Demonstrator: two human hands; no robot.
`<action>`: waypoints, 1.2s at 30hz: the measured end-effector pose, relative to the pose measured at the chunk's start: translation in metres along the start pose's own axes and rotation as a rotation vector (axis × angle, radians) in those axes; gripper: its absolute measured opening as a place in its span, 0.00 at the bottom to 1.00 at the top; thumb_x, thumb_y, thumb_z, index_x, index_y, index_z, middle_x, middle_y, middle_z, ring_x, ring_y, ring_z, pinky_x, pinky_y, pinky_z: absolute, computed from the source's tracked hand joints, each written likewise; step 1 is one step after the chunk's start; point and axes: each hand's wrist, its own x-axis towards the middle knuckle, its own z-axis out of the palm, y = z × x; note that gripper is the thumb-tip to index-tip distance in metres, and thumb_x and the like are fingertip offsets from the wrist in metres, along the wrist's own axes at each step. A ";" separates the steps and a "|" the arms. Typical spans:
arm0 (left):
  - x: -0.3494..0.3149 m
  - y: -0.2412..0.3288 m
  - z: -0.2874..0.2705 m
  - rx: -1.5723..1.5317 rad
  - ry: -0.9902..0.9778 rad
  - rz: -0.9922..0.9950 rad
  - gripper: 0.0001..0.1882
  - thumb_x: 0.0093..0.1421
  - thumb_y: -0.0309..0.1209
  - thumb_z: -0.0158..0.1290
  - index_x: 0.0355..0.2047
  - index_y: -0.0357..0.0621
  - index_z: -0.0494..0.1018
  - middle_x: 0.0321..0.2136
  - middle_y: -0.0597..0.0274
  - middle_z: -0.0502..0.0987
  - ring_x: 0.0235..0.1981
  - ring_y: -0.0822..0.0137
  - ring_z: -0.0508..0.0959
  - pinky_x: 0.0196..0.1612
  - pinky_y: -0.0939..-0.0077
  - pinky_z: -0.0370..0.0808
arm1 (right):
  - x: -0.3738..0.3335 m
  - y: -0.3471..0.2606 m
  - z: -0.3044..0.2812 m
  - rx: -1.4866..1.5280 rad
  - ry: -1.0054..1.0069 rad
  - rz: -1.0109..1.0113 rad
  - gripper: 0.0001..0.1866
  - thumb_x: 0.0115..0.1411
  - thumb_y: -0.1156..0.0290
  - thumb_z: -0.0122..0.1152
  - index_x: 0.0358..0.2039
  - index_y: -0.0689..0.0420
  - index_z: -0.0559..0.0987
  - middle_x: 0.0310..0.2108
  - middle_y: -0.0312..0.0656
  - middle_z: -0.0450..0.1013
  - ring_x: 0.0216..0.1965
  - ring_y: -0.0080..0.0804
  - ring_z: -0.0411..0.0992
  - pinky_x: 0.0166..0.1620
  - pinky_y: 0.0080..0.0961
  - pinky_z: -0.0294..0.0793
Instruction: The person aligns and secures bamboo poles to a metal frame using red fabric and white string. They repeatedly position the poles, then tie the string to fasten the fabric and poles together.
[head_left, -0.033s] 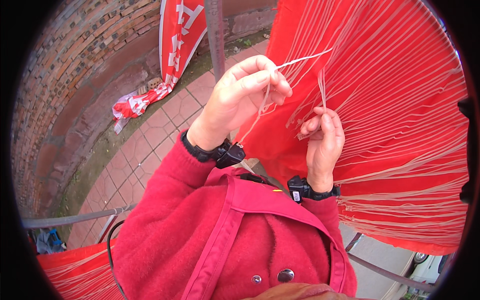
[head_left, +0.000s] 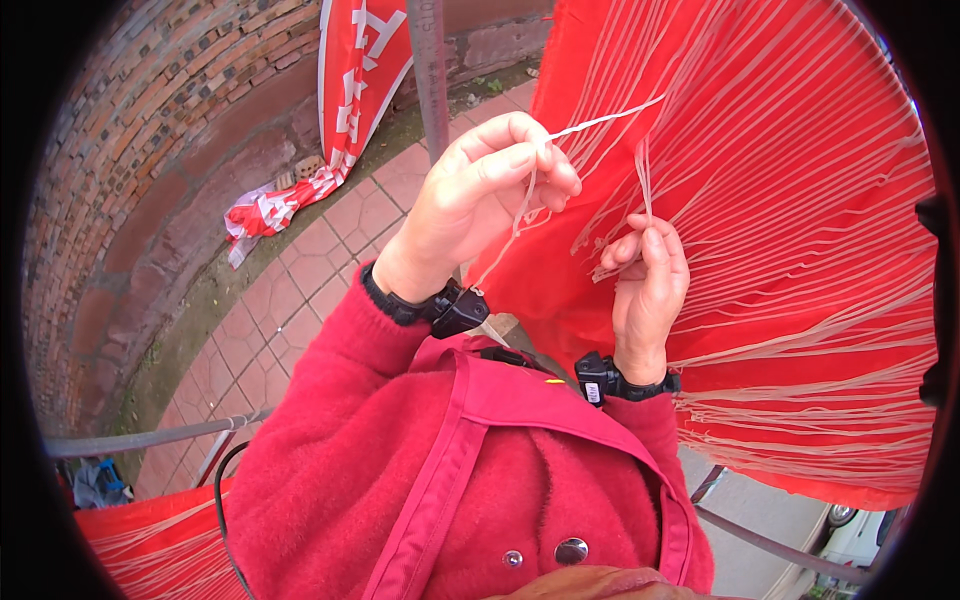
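My left hand (head_left: 490, 185) is closed in a pinch between thumb and forefinger on a pale strand (head_left: 605, 121). One end of that strand looks twisted and points up to the right; the other dangles below the palm toward my wrist. To the right, my right hand (head_left: 650, 275) pinches a small bundle of pale strings (head_left: 643, 175) that runs upward from the fingertips. Behind both hands spreads a large red cloth (head_left: 560, 290), with many similar pale strings (head_left: 790, 235) fanned across it. Its lower strings lie close together near my right wrist.
A grey metal pole (head_left: 430, 75) rises beyond my left hand. Beside it a red and white banner (head_left: 362, 90) trails onto pink paving tiles (head_left: 330, 240) along a curved brick wall (head_left: 150, 120). More stringed red cloth (head_left: 165, 550) hangs below a rail (head_left: 150, 437) at lower left.
My left hand has shifted very slightly left, and the dangling strand end has swung a little with it. My right hand stays in place.
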 end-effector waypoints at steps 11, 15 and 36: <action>-0.021 -0.007 0.003 0.104 -0.016 -0.055 0.10 0.65 0.36 0.55 0.34 0.44 0.70 0.31 0.59 0.78 0.40 0.59 0.78 0.44 0.68 0.75 | 0.000 0.001 -0.001 0.001 -0.009 0.002 0.13 0.71 0.67 0.51 0.45 0.62 0.77 0.26 0.35 0.73 0.27 0.22 0.72 0.34 0.19 0.73; -0.024 -0.014 0.004 0.223 0.056 -0.140 0.09 0.65 0.34 0.54 0.38 0.41 0.71 0.31 0.59 0.79 0.35 0.66 0.80 0.40 0.73 0.75 | -0.002 0.002 0.000 -0.036 -0.038 0.004 0.13 0.71 0.67 0.52 0.47 0.63 0.77 0.28 0.36 0.75 0.29 0.23 0.73 0.34 0.18 0.73; -0.016 -0.044 -0.013 0.687 0.172 -0.171 0.08 0.60 0.29 0.61 0.36 0.38 0.77 0.32 0.70 0.77 0.38 0.78 0.74 0.45 0.79 0.71 | -0.006 0.019 0.004 -0.210 -0.122 0.042 0.08 0.67 0.74 0.60 0.44 0.62 0.79 0.42 0.38 0.78 0.40 0.20 0.75 0.45 0.19 0.74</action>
